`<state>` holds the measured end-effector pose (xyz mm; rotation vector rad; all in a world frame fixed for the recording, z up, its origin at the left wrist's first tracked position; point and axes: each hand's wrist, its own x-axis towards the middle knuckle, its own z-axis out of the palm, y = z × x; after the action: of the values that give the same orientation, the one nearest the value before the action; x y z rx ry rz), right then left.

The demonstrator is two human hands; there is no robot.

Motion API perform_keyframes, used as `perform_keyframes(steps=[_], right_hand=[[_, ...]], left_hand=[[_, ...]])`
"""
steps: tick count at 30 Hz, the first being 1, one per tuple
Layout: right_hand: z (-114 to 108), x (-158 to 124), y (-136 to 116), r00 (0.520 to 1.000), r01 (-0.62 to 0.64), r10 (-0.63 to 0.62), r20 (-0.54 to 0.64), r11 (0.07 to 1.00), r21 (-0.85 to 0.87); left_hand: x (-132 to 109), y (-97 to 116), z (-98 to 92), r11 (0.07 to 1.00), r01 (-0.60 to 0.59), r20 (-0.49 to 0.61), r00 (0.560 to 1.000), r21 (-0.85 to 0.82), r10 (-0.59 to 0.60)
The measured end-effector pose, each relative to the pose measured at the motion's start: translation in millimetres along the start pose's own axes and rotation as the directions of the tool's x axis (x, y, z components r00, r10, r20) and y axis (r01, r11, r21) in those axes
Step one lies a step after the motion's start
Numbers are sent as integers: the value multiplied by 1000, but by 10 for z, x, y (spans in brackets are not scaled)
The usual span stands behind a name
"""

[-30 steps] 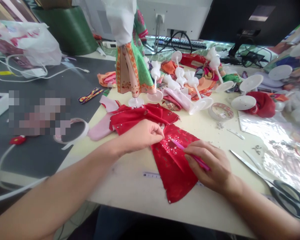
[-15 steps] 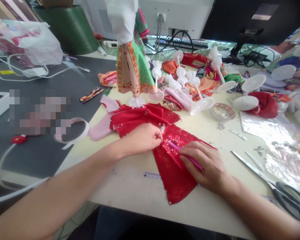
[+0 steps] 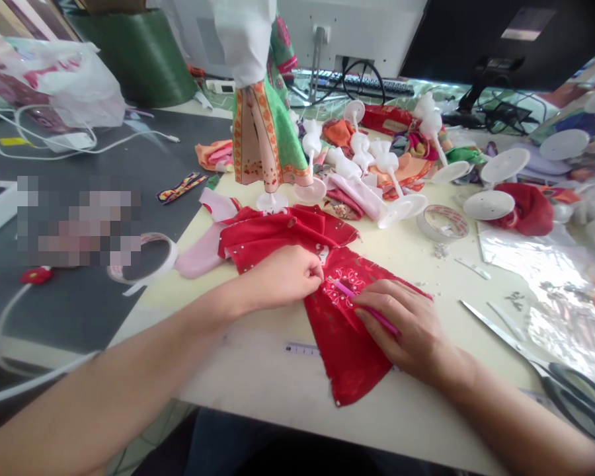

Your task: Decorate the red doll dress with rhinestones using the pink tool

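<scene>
A piece of red fabric [image 3: 352, 360] lies on the table in front of me, with a white looped pattern [image 3: 338, 301] and small pearl-like beads on it. My right hand [image 3: 409, 324] grips a slim pink pen-like tool [image 3: 346, 289], its tip down at the pattern's upper left. Beside that tip, my left hand [image 3: 287, 274] rests on the cloth with its fingers curled in and closed. Whatever is between those fingers, if anything, is hidden. A strip of ruler [image 3: 302, 348] shows from under the fabric's left edge.
Black-handled scissors [image 3: 530, 360] lie at right, near loose beads [image 3: 440, 251] and a tape roll [image 3: 443, 221]. Another tape roll [image 3: 166, 264] stands at left. Behind are a dressed doll form [image 3: 258, 139], several white stands [image 3: 394, 178], and a monitor [image 3: 480, 46].
Almost nothing differs. The pink tool and my right hand have shifted very slightly; my left hand stays in place on the red fabric.
</scene>
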<state>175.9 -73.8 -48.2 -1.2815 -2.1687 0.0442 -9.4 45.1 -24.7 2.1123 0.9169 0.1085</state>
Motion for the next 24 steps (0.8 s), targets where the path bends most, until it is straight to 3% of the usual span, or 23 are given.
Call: perform_keyframes(steps=[24], right_hand=[[19,1,9,1000,7,-7,11,1000,-29]], left_hand=[[0,7,-11,1000,2,10,1000,11,-2]])
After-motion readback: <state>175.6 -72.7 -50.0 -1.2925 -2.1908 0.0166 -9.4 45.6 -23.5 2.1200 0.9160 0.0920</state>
